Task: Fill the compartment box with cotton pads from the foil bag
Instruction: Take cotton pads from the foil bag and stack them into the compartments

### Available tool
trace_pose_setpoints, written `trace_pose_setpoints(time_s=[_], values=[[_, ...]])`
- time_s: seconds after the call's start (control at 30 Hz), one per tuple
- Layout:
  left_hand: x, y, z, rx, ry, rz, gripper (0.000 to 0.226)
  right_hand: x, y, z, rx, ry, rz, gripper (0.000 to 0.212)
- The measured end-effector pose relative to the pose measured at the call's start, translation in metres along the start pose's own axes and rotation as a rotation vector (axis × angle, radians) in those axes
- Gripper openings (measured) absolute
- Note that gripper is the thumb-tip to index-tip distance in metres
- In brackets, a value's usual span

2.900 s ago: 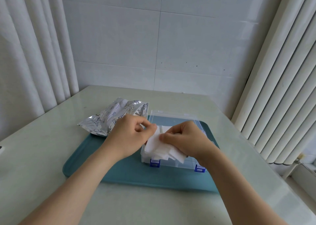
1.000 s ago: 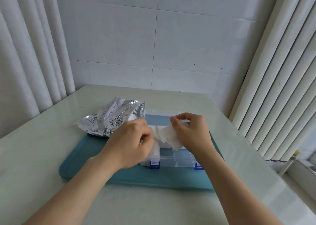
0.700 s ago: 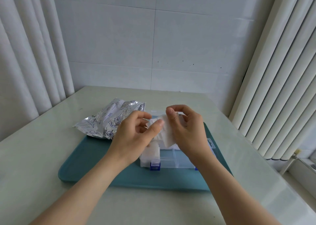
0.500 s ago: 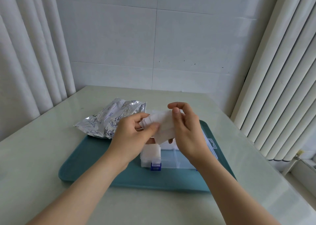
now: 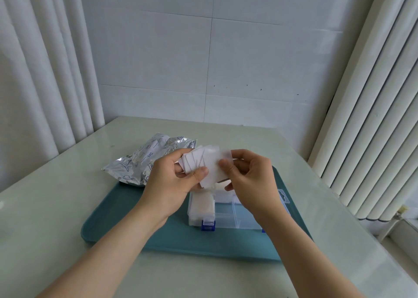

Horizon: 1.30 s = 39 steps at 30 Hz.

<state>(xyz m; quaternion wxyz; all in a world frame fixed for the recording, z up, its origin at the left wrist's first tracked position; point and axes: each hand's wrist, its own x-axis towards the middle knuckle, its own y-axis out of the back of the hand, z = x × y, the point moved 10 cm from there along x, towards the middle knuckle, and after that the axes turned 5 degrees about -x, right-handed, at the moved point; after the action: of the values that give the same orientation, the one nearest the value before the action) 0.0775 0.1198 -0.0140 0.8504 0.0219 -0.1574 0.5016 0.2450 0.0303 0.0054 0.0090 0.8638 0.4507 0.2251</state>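
Observation:
A fanned bunch of white cotton pads (image 5: 207, 164) is held in the air above the clear compartment box (image 5: 235, 216). My left hand (image 5: 172, 180) grips the bunch from the left with its thumb on top. My right hand (image 5: 251, 177) pinches the bunch's right edge. The box has blue latches and sits on a teal tray (image 5: 140, 230). Its front left compartment holds a stack of white pads (image 5: 202, 206). The crumpled silver foil bag (image 5: 149, 159) lies at the tray's far left corner, behind my left hand.
The tray rests on a pale glossy table (image 5: 56, 207) set in a corner. White curtains (image 5: 40, 71) hang on the left and vertical blinds (image 5: 373, 116) on the right. A tiled wall stands behind.
Both hands have lifted the bunch of pads up off the box and fanned it out in the air. The front left compartment's pad stack has come into view.

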Motion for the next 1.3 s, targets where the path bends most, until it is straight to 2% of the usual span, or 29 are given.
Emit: trace_pose_setpoints(time_s=[0.1, 0.23, 0.27, 0.37, 0.43, 0.53, 0.67, 0.87, 1.0, 1.17, 1.3], values=[[0.000, 0.002, 0.001, -0.025, -0.009, 0.011, 0.034, 0.000, 0.001, 0.001, -0.019, -0.004, 0.016, 0.009], [0.001, 0.008, -0.001, -0.032, -0.010, 0.041, 0.032, 0.000, 0.024, -0.003, 0.056, -0.005, 0.194, 0.007], [0.001, 0.009, -0.001, -0.030, -0.013, 0.045, 0.032, 0.001, 0.028, -0.004, 0.094, -0.015, 0.190, 0.007], [0.002, 0.011, -0.002, -0.031, -0.015, 0.048, 0.030, 0.004, 0.014, -0.006, 0.134, -0.046, -0.071, 0.005], [0.002, 0.008, -0.003, -0.030, -0.009, 0.035, 0.026, 0.001, 0.001, -0.006, 0.034, -0.043, -0.195, 0.007], [0.002, 0.005, -0.005, -0.068, 0.014, 0.014, 0.023, -0.002, -0.003, -0.005, -0.126, -0.023, -0.146, 0.012], [0.002, 0.003, -0.005, -0.105, 0.024, 0.011, 0.021, 0.000, 0.002, -0.008, -0.193, 0.022, -0.081, 0.018], [0.001, 0.002, -0.005, -0.110, 0.019, -0.004, 0.019, -0.002, -0.003, -0.005, -0.253, 0.011, -0.129, 0.021], [0.001, 0.007, -0.004, -0.029, -0.001, 0.017, 0.024, -0.002, -0.007, -0.002, -0.223, -0.031, -0.169, 0.019], [0.004, 0.013, -0.009, -0.032, 0.009, 0.059, 0.013, -0.003, -0.011, 0.004, -0.187, -0.082, -0.236, 0.019], [0.006, 0.019, -0.011, -0.071, 0.012, 0.105, 0.013, -0.004, -0.005, 0.007, 0.092, -0.181, -0.258, 0.022]])
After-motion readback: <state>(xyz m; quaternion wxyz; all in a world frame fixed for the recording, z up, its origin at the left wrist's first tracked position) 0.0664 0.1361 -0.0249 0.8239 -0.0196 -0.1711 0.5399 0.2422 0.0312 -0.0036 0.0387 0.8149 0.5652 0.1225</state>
